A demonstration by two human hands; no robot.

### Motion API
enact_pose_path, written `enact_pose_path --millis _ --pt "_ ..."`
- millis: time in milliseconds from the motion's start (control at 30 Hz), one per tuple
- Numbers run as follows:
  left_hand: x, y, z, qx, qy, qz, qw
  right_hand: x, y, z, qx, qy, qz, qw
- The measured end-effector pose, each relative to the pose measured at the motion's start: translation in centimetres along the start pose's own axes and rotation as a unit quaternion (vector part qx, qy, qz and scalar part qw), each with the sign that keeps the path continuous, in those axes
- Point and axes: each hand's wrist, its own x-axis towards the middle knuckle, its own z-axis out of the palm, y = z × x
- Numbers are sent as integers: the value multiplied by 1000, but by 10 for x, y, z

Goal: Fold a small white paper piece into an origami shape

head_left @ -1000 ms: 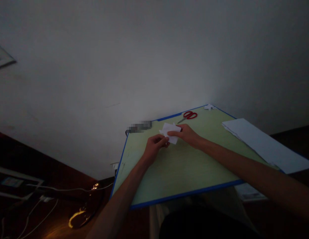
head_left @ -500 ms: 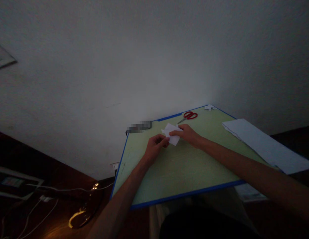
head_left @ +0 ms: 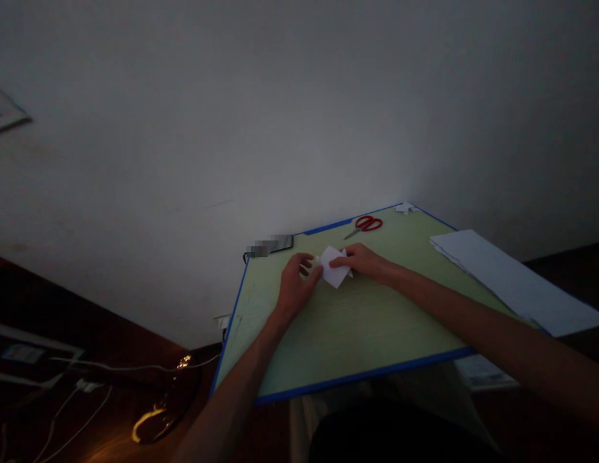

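A small folded piece of white paper (head_left: 336, 269) is held above the table, its layers overlapping and its points sticking out at the right. My right hand (head_left: 361, 262) is closed on the paper's right side, thumb on top and fingers behind. At the left corner of the paper is my left hand (head_left: 298, 278), its thumb apart from its curled fingers. The thumb tip is right at the paper's edge; whether it touches, I cannot tell. Just beyond the paper lie red-handled scissors (head_left: 366, 224) on the pale green tabletop (head_left: 328, 341).
White paper sheets (head_left: 502, 273) overhang the table's right edge. Small paper scraps (head_left: 406, 208) lie in the far right corner. A dark, partly pixelated flat object (head_left: 280, 243) sits at the far left corner. The wall (head_left: 231, 128) stands behind; white cables (head_left: 145, 366) run at the left.
The paper has turned and shifted slightly down in my right hand. My left hand has loosened from its pinch, its thumb and fingers now spread apart.
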Motion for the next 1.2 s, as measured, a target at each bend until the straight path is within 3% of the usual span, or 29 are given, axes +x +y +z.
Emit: enact_pose_path --millis 100,233,400,500,633,767,800,900,1000,1067,1200 --pt "-1 -2 1 -14 -24 33 999 0 4 1 -16 -15 -8 1000" --pt "-1 -8 5 -74 -91 -1 993 0 6 2 -51 -35 -33 998" --pt "-1 -15 7 -44 -85 -9 995 -1 3 -2 -154 -1 -53 987" --pt "-2 -15 8 17 -86 24 996 -3 1 -4 -269 31 -100 957" --pt "-4 -12 9 57 -116 76 989 -10 0 -4 -400 23 -134 906" --pt "-6 -12 10 62 -134 120 982 -13 -5 -13 -488 92 -193 846" --pt "-6 -13 10 67 -136 127 980 -13 -7 -16 -482 78 -220 844" --pt "-6 -15 12 88 -146 148 974 -19 -14 -24 -436 -41 -294 850" --pt "-5 -16 14 110 -151 171 967 -34 -15 -27 -473 -128 -323 810" --pt "-5 -16 15 123 -154 188 962 -45 -12 -27 -483 -147 -331 797" --pt "-4 -12 15 131 -172 206 954 -58 -5 -24 -524 -120 -338 772"
